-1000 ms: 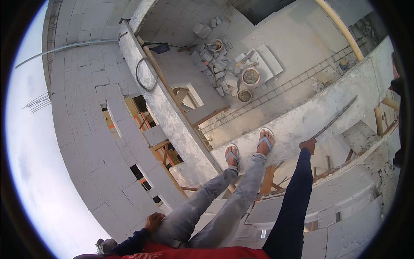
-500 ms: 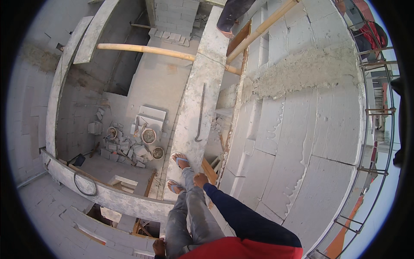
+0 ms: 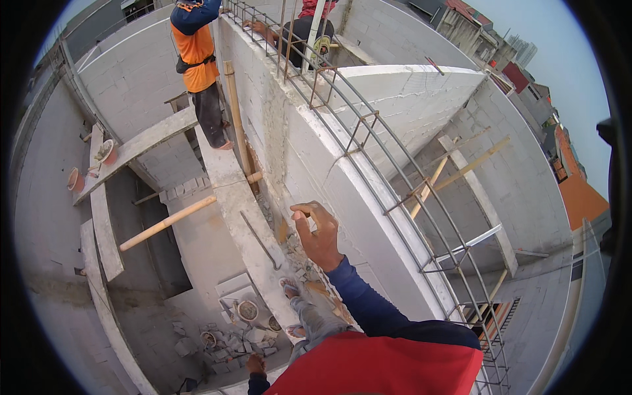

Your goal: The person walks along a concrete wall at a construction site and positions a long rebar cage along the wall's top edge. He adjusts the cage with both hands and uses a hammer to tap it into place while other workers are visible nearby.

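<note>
My right hand (image 3: 319,236) is raised in front of the pale block wall (image 3: 388,247). Its fingers are half bent, with a gap between thumb and forefinger, and nothing shows in it. Low at my other side hangs my left hand (image 3: 256,363), small in view; its fingers cannot be made out clearly. Both feet, in sandals, stand on a narrow concrete plank (image 3: 234,191). On that plank, ahead of my feet, lies a dark metal bar with a hooked end (image 3: 260,240). Along the wall top runs a rebar cage (image 3: 368,141).
A person in an orange shirt (image 3: 194,49) stands farther along the plank; another person (image 3: 309,29) is behind the wall. Below left is a lower floor with buckets (image 3: 247,310) and broken blocks (image 3: 253,339). A bamboo pole (image 3: 168,224) crosses the drop.
My view has lifted and swung right, bringing in the wall top, rebar cage and orange-shirted person. My right hand has risen from beside my leg to in front of the wall.
</note>
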A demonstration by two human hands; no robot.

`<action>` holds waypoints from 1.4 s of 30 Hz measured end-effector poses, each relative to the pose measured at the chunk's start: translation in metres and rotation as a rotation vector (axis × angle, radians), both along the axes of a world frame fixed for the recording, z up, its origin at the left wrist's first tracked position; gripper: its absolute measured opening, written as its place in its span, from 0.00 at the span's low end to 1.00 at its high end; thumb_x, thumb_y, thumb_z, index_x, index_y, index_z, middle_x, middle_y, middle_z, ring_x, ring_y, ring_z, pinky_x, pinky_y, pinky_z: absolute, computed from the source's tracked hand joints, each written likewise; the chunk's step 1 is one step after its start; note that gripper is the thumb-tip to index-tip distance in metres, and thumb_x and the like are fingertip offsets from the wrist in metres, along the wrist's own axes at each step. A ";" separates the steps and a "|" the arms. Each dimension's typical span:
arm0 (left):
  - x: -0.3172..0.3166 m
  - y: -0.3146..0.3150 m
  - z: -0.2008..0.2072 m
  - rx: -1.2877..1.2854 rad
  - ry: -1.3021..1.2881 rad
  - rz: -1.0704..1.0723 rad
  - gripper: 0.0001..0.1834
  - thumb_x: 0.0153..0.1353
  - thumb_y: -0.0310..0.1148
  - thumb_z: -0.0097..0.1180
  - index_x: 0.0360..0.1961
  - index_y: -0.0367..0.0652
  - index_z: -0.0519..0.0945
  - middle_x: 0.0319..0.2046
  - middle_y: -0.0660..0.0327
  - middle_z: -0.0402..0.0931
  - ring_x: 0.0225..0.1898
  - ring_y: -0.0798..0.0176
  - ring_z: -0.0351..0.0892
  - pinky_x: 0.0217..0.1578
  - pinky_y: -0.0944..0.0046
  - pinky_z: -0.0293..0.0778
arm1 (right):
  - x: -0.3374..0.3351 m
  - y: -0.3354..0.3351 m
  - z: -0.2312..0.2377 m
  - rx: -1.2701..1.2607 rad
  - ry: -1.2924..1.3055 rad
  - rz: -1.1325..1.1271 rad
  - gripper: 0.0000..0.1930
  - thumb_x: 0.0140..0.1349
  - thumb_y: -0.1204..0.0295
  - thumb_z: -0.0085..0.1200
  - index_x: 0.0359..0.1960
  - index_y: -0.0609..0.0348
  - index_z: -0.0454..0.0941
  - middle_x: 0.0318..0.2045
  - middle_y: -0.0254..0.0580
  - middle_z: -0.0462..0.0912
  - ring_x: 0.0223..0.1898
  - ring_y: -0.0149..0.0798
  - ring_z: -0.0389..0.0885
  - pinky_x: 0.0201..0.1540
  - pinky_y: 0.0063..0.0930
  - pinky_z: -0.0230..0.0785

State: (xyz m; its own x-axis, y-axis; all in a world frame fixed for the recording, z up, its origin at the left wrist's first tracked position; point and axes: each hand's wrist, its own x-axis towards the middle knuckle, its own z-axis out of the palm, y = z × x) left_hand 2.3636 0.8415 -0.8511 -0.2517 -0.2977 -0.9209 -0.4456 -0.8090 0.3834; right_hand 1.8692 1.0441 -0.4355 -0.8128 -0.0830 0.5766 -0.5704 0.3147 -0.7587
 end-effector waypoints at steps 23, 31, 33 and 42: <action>-0.227 -0.050 0.049 -0.154 -0.052 -0.446 0.18 0.69 0.43 0.50 0.51 0.43 0.80 0.33 0.60 0.80 0.28 0.61 0.75 0.27 0.58 0.72 | -0.052 0.101 0.118 0.496 0.128 -0.665 0.16 0.65 0.60 0.62 0.46 0.58 0.85 0.50 0.44 0.80 0.56 0.49 0.71 0.62 0.51 0.55; -0.430 -0.006 0.159 -0.330 0.316 -0.629 0.15 0.70 0.37 0.53 0.53 0.43 0.80 0.32 0.65 0.80 0.27 0.72 0.75 0.27 0.71 0.73 | -0.034 0.118 0.143 0.295 0.092 -0.530 0.11 0.66 0.65 0.61 0.44 0.58 0.85 0.48 0.48 0.83 0.53 0.50 0.75 0.58 0.45 0.64; -0.493 0.013 0.217 -0.454 0.537 -0.641 0.10 0.71 0.35 0.53 0.48 0.45 0.81 0.29 0.68 0.78 0.28 0.75 0.74 0.30 0.74 0.72 | -0.018 0.127 0.151 0.259 0.142 -0.548 0.11 0.66 0.66 0.61 0.43 0.59 0.85 0.47 0.47 0.83 0.51 0.51 0.77 0.57 0.45 0.65; -0.670 0.089 0.470 -0.964 1.385 -0.703 0.14 0.74 0.35 0.54 0.50 0.35 0.81 0.39 0.60 0.80 0.41 0.69 0.77 0.45 0.68 0.73 | 0.057 0.181 0.176 0.508 -0.015 -0.919 0.13 0.66 0.65 0.62 0.43 0.62 0.84 0.45 0.51 0.82 0.50 0.53 0.77 0.56 0.48 0.64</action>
State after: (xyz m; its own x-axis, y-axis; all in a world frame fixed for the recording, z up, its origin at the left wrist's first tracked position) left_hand 1.6933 0.9307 -0.3812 -0.8941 -0.0520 0.4448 0.4413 0.0675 0.8948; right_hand 1.9258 1.2255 -0.2591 -0.6920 0.3407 0.6364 0.0581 0.9050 -0.4214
